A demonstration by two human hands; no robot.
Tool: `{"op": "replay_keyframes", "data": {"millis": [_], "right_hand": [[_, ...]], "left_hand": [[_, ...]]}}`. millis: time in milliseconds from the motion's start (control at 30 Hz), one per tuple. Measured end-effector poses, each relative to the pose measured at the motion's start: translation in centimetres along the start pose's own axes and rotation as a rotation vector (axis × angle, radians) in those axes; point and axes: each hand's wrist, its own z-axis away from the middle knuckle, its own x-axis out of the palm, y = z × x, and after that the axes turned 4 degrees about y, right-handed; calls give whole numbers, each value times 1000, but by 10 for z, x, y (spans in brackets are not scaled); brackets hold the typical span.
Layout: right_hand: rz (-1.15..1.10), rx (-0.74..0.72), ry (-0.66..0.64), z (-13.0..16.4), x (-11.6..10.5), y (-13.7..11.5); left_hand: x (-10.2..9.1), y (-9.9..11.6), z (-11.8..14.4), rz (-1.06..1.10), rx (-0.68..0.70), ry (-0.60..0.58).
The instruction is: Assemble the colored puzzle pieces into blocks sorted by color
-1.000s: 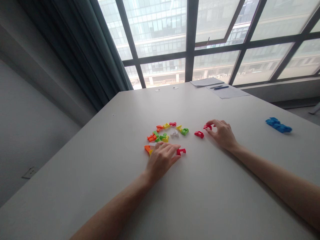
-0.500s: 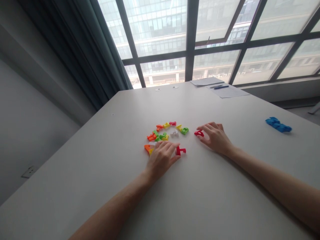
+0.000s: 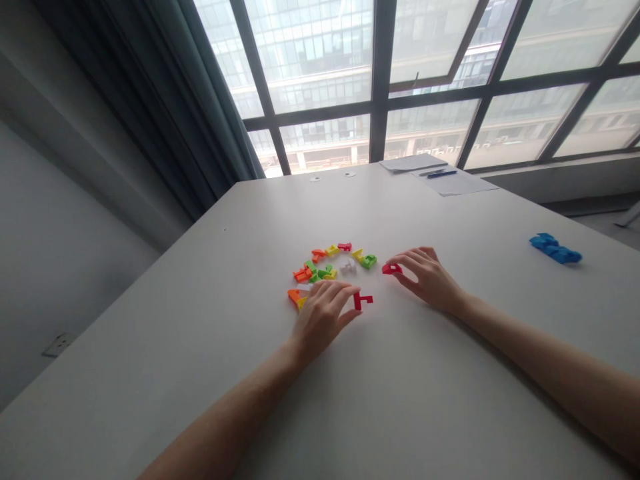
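a wide white table (image 3: 410, 400) is spread across the lower two thirds of the frame, and a gridded window (image 3: 380, 80) is seen across the top with a dark curtain (image 3: 165, 113) at the upper left. the left hand (image 3: 323, 315) is laid palm down just below the centre of the frame, its fingers partly curled; a red piece (image 3: 362, 301) is pinched between thumb and fingertips at its right edge and is rested on the table. the right hand (image 3: 430, 279) is placed a little to the right of centre, loosely arched, and a second red piece (image 3: 391, 269) is gripped at its fingertips on its left side, low on the tabletop. the two red pieces are kept near each other but apart. a cluster of small coloured pieces (image 3: 330, 267), orange, green, yellow, white and red, is scattered just above the left hand, with an orange piece (image 3: 295, 297) partly hidden at the hand's left edge. a blue assembly (image 3: 555, 249) is set well apart at the right edge of the frame. sheets of paper (image 3: 440, 175) with a pen (image 3: 442, 174) are laid at the far end of the table, upper right of centre
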Motion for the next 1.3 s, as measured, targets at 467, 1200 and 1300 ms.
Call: {"op": "replay_keyframes", "data": {"millis": [467,1200,1300], "right_hand": [[-132,-127,-103,-1,1,-5],[-51,-81,-134,-4,-6,-13],[-78,-65,-136,-4,-5,-15]], "left_hand": [[0,0,-1,31,-6,-65],[1,-1,0,66,-86,-173],[1,0,0,68,-89,-153]]}}
